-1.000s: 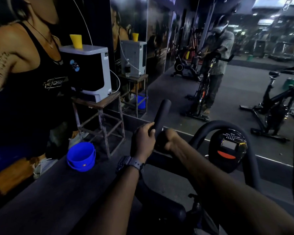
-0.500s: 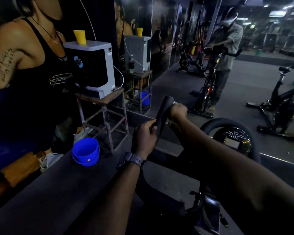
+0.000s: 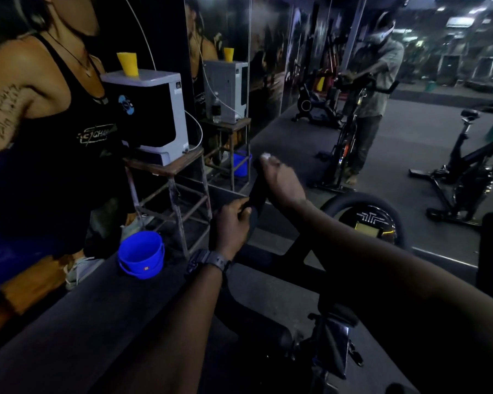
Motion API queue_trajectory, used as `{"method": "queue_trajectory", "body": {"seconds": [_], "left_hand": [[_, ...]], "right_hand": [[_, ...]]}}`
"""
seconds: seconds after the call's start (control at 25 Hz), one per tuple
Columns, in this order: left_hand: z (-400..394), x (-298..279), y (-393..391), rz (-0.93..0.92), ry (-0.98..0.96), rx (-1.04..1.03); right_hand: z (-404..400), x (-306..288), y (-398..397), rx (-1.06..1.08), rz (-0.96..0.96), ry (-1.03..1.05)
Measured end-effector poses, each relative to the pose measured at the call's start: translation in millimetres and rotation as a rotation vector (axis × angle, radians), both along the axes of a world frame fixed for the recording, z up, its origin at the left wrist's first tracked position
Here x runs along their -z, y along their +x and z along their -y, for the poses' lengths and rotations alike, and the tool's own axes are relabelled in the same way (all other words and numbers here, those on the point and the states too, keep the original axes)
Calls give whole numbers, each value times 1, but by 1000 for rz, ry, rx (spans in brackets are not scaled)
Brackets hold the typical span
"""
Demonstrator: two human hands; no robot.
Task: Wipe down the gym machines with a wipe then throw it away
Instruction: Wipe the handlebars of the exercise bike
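Dim gym: one handlebar grip [image 3: 256, 194]. Left hand [image 3: 232, 226] gripped its base; right hand [image 3: 282, 183] pinched one white wipe [image 3: 266, 156] near its top.

Head cam, looks fwd/down, close over handlebar [image 3: 256, 191].

We stand in a dim gym: exercise bikes [image 3: 464, 177] line a dark rubber floor [image 3: 410, 132] before a wall-length mirror [image 3: 296, 66], a fitness mural [image 3: 40, 109] covers the left wall, and a bike console [image 3: 374, 223] glows ahead of us.
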State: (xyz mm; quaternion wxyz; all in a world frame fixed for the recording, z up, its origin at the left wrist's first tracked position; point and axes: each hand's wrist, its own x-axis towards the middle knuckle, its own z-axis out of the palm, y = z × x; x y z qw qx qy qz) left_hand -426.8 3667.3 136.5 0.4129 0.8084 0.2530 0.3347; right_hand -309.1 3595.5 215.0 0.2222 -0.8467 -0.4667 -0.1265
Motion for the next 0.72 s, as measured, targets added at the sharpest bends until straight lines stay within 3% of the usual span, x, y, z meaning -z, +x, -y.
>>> {"method": "queue_trajectory", "body": {"seconds": [0.16, 0.2, 0.28, 0.44, 0.72], "left_hand": [[-2, -6, -22, 68, -409, -99], [-3, -3, -36, 30, -436, -125], [0, 5, -65, -48, -399, -143], [21, 6, -98, -96, -139, -142], [45, 13, -132, -51, -161, -215]], "right_hand": [[8, 27, -42, -219, 125, -141], [15, 35, -56, -256, 112, -147], [39, 42, -78, -375, 48, -181], [45, 18, -66, -540, -47, -198], [-2, 13, -76, -410, 219, -682]]}}
